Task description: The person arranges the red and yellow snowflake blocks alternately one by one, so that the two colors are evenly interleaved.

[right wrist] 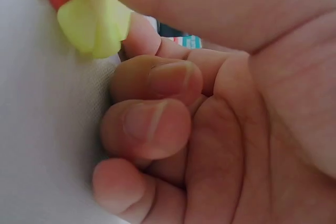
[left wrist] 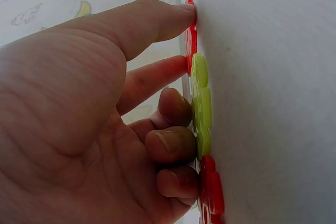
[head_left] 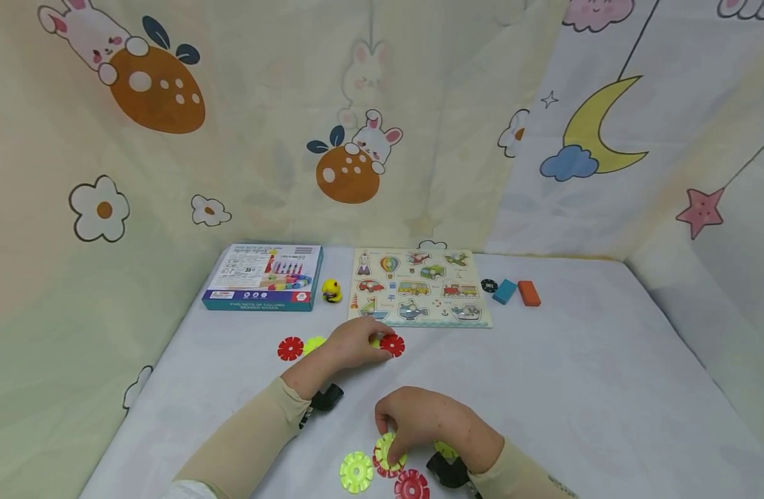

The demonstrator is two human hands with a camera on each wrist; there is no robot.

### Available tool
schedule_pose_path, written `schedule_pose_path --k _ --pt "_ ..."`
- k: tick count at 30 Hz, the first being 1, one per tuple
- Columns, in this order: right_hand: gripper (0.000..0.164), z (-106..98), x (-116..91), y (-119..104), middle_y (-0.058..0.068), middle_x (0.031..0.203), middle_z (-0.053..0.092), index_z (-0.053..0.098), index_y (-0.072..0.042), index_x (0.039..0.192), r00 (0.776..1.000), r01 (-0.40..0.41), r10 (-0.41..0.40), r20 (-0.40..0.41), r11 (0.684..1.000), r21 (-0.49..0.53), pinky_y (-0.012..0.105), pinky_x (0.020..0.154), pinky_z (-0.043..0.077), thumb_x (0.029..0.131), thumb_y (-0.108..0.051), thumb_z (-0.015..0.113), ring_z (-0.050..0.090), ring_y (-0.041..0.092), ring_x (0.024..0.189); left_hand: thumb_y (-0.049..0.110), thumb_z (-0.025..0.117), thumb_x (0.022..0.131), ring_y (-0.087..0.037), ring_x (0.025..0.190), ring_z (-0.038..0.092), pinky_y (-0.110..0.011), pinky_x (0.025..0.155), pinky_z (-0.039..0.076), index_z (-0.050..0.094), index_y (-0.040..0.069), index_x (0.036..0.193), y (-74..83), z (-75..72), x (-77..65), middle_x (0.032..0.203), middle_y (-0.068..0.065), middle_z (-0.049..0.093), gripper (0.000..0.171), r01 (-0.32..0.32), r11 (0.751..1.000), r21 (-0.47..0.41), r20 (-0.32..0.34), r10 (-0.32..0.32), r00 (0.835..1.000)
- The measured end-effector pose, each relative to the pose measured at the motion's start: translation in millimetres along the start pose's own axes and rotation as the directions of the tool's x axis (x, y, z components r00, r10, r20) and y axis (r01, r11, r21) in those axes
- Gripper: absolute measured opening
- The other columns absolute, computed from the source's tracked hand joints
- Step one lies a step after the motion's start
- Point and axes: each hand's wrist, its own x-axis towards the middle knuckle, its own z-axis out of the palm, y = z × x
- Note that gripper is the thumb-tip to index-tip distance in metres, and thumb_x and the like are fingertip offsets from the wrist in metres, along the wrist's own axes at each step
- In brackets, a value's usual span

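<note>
My left hand [head_left: 350,344] is over a row of notched plastic discs, with thumb and index finger pinching the edges of the red disc [head_left: 393,346] at its right end. The left wrist view shows a yellow-green disc [left wrist: 201,108] adjoining it and another red disc [left wrist: 211,190] beyond. At the row's left end lie a red disc [head_left: 290,348] and a yellow-green disc [head_left: 312,344]; my hand hides the middle. Nearer, my right hand [head_left: 425,416] pinches a yellow-green disc [head_left: 383,449] that overlaps a red disc [head_left: 391,474], its other fingers curled by the cloth.
Around my right hand lie loose yellow-green [head_left: 356,473] and red [head_left: 412,484] discs. Along the back stand a boxed bead set [head_left: 263,277], a yellow duck [head_left: 332,291], a vehicle puzzle board [head_left: 419,287], a black disc [head_left: 490,285], and blue [head_left: 504,292] and orange [head_left: 528,293] blocks.
</note>
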Motion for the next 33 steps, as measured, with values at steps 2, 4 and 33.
schedule_pose_path --k 2,4,33 --pt "0.026 -0.7 -1.1 0.6 -0.008 0.068 0.052 0.060 -0.023 0.074 1.000 0.009 -0.009 0.007 1.000 0.011 0.025 0.057 0.039 0.069 -0.031 0.084 0.047 0.006 0.065 0.040 0.077 0.075 -0.011 0.093 0.048 -0.032 0.079 0.043 0.065 0.027 0.120 0.7 -0.5 0.1 0.103 0.009 0.058 0.048 0.000 1.000 -0.002 0.004 0.000 1.000" --pt "0.025 -2.3 -2.2 2.7 -0.008 0.066 0.051 0.060 -0.022 0.072 0.999 0.043 -0.043 0.019 0.999 0.033 0.024 0.057 0.038 0.070 -0.031 0.083 0.047 0.006 0.064 0.040 0.077 0.075 -0.011 0.092 0.048 -0.032 0.077 0.042 0.066 0.027 0.119 1.2 -0.8 -0.2 0.101 0.009 0.058 0.048 0.000 1.000 -0.006 0.007 0.000 1.000" --pt "0.048 -61.1 -4.5 79.9 0.008 0.088 0.052 0.063 -0.013 0.121 0.828 -0.029 0.317 -0.463 0.848 0.529 0.031 0.065 0.047 0.076 -0.019 0.079 0.057 0.019 0.076 0.041 0.076 0.077 -0.012 0.090 0.048 -0.031 0.077 0.043 0.065 0.028 0.120 -0.6 -0.6 0.8 0.100 0.011 0.057 0.047 -0.009 1.000 0.004 0.016 0.009 1.000"
